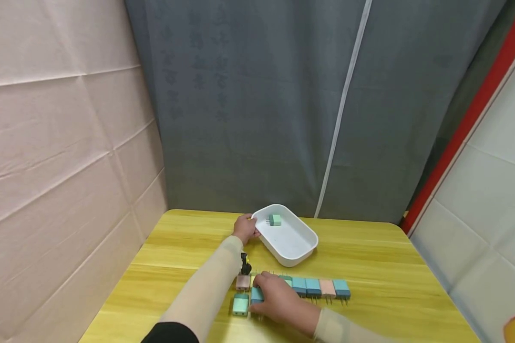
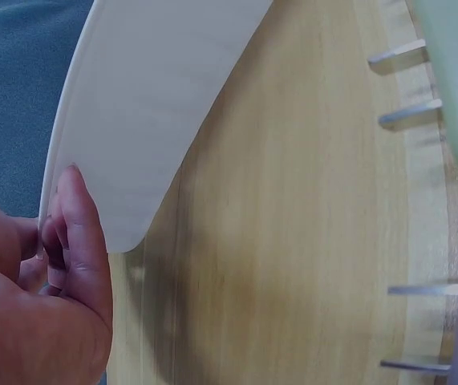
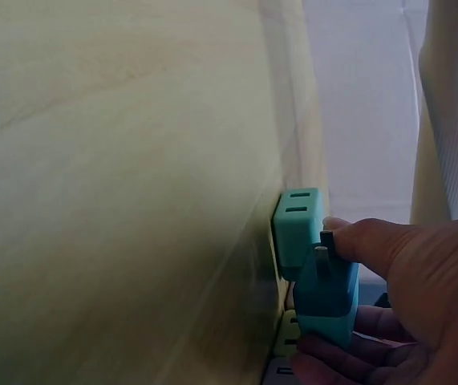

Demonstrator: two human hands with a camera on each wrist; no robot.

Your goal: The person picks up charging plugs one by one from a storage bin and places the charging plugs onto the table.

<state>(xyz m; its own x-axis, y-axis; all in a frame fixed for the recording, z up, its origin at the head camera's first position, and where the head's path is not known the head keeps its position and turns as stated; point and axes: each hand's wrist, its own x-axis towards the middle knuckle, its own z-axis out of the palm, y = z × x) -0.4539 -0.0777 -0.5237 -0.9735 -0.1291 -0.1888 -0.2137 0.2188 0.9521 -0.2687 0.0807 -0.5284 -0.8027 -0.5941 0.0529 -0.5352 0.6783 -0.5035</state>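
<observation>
My left hand (image 1: 245, 228) pinches the rim of a white plastic tray (image 1: 293, 245) at its left end. Inside the tray lies a green plug charger (image 1: 275, 220). The left wrist view shows the left hand's thumb and fingers (image 2: 80, 241) on the tray wall (image 2: 152, 112). Nearer the front edge, my right hand (image 1: 279, 297) grips a blue plug charger (image 1: 256, 295); in the right wrist view its metal prongs show on the blue charger (image 3: 325, 293). Just beside it stands a green charger (image 3: 298, 228) with two slots, the leftmost green charger (image 1: 240, 305) in the head view.
A row of chargers in blue, pink and green runs right, ending in a blue charger (image 1: 341, 288). A pink charger (image 1: 242, 282) and a small black object (image 1: 245, 265) sit near the left forearm. Behind the wooden table (image 1: 369, 252) hangs a grey curtain (image 1: 249, 119).
</observation>
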